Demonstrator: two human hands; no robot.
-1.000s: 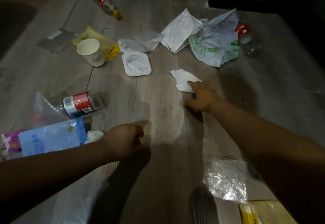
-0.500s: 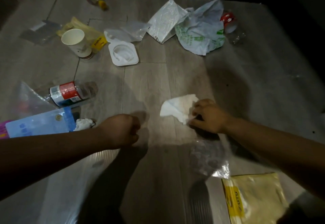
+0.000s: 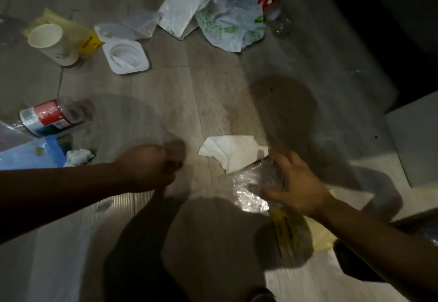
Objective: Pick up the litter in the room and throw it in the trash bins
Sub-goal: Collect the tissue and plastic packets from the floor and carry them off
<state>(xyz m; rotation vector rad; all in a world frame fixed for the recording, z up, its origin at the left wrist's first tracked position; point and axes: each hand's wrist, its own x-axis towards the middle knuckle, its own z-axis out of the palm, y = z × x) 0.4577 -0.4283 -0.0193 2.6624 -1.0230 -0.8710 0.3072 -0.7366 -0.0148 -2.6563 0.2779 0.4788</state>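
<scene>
As it lies loose, the tissue (image 3: 233,152) looks white (creased)

Print on yellow packet (image 3: 89,43), bottle label (image 3: 46,116) blurred, unreadable

The wood-look floor (image 3: 213,102) bears a white tissue (image 3: 233,153), paper cup (image 3: 51,43), bottle (image 3: 52,116), plastic tray (image 3: 125,57) and green-printed bag (image 3: 232,25).

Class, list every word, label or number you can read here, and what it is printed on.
None reads clearly.
Yellow packet by the paper cup: black letters, blurred.
Yellow packet beneath the right hand: black print, blurred.
Plastic bottle: red-and-white label, print too blurred.
Plastic bag: green print, unreadable.
</scene>
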